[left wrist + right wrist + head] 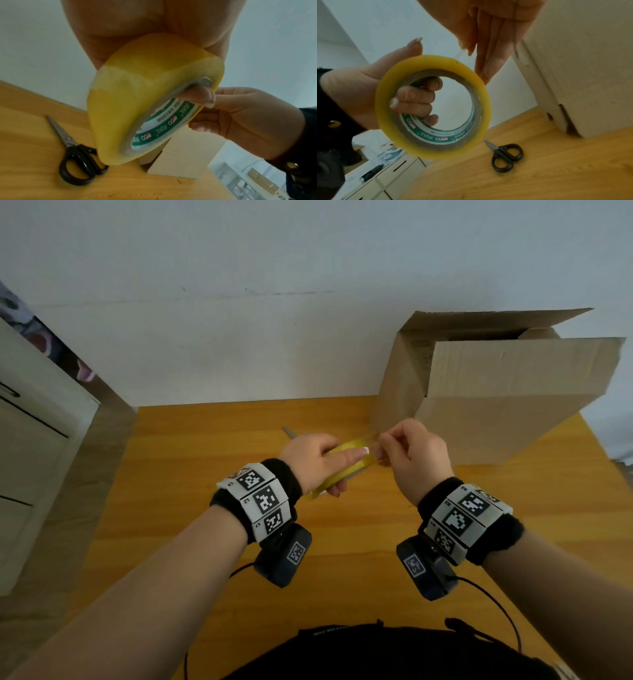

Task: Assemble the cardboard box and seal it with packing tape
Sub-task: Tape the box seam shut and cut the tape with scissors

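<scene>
My left hand (323,462) grips a yellow roll of packing tape (346,465) above the wooden table, fingers curled through its core (418,97) and thumb along the outer rim. My right hand (387,440) pinches the loose tape end at the top of the roll (436,59), and a short clear strip is lifted off. The cardboard box (496,395) stands upright at the back right, just beyond my right hand, with its top flaps raised. The left wrist view shows the roll (137,94) close up, with my right hand (240,112) behind it.
Black-handled scissors (505,155) lie shut on the table (222,446) under and beyond the roll, left of the box (582,67). A white drawer cabinet (30,440) stands at the left. A white wall runs along the table's far edge.
</scene>
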Available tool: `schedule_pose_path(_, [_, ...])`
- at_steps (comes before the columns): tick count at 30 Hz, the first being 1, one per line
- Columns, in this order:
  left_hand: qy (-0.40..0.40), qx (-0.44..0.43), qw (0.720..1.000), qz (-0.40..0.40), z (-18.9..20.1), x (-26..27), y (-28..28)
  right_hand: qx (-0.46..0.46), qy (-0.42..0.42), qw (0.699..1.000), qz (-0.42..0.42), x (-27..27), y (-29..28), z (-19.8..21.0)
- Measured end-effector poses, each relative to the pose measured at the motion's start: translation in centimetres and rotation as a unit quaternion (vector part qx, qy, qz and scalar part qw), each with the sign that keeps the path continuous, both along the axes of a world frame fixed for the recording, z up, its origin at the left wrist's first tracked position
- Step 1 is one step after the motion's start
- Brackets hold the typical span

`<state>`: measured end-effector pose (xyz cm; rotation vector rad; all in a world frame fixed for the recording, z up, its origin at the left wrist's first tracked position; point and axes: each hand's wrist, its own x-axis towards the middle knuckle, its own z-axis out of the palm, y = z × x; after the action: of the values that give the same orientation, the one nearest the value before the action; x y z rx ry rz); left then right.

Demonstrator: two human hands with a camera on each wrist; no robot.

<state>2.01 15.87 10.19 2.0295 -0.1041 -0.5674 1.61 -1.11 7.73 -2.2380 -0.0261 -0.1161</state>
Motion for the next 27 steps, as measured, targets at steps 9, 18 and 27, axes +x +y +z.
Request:
schedule_pose_path(9, [0.002, 0.056, 0.998, -0.036, -1.0, -0.2, -6.7, 0.03, 0.078, 0.995, -0.053, -0.8, -6.3, -1.5])
schedule_pose_path(18, [0.022, 0.04, 0.999, -0.019, -1.5, -1.9, -15.1, 0.063, 0.116, 0.987, -0.093, -2.2, -14.9, -2.1])
schedule_pose_path(27, [-0.026, 0.161, 0.986, -0.015, -2.5, -3.0, -19.1, 0.105, 0.145, 0.978, -0.108, -2.6, -22.8, -2.3])
